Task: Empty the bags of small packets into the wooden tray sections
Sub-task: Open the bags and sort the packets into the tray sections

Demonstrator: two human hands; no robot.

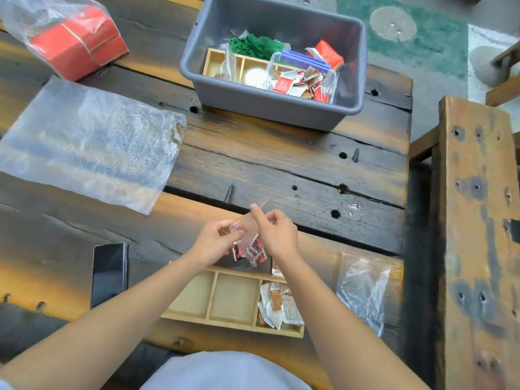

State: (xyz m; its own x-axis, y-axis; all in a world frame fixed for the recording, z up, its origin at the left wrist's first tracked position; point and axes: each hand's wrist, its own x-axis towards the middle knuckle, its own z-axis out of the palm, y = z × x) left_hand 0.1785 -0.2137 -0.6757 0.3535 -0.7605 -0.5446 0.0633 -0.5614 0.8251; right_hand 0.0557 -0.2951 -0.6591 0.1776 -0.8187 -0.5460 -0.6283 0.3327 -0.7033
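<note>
Between the fingertips of both hands hangs one small clear bag (247, 240) of red-and-black packets: the left hand (215, 243) and right hand (277, 235) each pinch its top edge. Just below lies one wooden tray (233, 323), two sections bare, one holding white-brown packets (278, 305). Right of it lies one crumpled empty bag (363, 288).

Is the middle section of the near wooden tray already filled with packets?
No, the middle section of the near wooden tray is bare wood; only its right section holds white and brown packets.
</note>
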